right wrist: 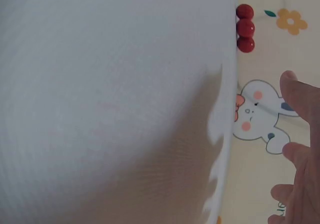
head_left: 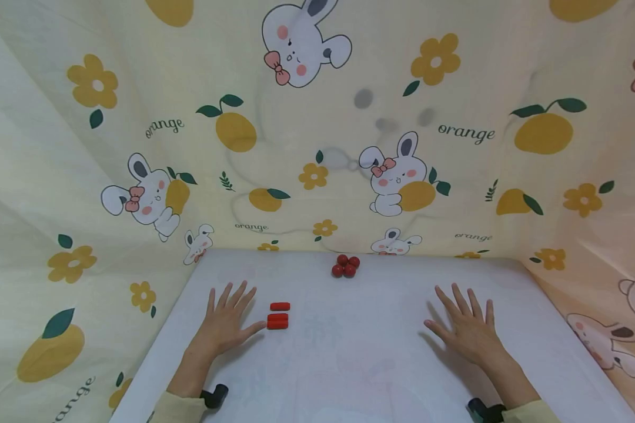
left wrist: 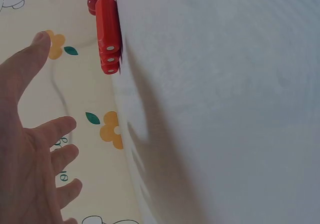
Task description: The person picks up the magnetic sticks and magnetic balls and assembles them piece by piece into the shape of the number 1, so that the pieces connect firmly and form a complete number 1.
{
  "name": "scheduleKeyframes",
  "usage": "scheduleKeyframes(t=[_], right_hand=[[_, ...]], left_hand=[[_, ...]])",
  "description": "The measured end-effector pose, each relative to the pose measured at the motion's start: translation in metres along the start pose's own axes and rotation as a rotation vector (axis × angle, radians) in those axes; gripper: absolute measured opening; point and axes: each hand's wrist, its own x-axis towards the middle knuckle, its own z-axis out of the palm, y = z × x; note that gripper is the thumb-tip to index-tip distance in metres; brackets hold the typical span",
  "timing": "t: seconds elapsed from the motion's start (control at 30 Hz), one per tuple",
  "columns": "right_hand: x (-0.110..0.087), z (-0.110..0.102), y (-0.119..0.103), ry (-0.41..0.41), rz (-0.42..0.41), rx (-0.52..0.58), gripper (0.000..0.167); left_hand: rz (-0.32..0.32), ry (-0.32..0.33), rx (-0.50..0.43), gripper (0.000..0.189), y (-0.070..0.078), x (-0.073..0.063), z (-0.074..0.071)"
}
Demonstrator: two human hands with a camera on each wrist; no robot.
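My left hand is held over the left part of the white table with its fingers spread, holding nothing. Its thumb tip points at three short red sticks, two side by side and one slightly farther back. The left wrist view shows a pale dot on the end of each red stick. Over the right part of the table, my right hand also has spread fingers and nothing in its grasp. Several shiny dark red balls sit in a cluster by the table's far edge, between the two hands.
The white tabletop ends against a cream cloth printed with rabbits, oranges and flowers, which rises behind it and on both sides. Dark wrist mounts show at both sleeves.
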Motion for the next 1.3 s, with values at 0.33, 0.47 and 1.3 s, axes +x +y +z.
scheduleKeyframes(t=[0.33,0.47,1.3], right_hand=[[0.001,0.005,0.000,0.002,-0.015,0.031,0.091],[0.005,0.010,-0.001,-0.018,-0.017,0.023,0.092],[0.053,0.032,-0.029,-0.020,-0.102,0.021,0.090]], left_hand=[[-0.003,-0.017,-0.003,0.091,0.001,0.000,0.000],[0.003,-0.030,-0.020,0.091,0.002,0.003,0.003],[0.047,-0.116,-0.058,0.090,0.011,0.041,0.001]])
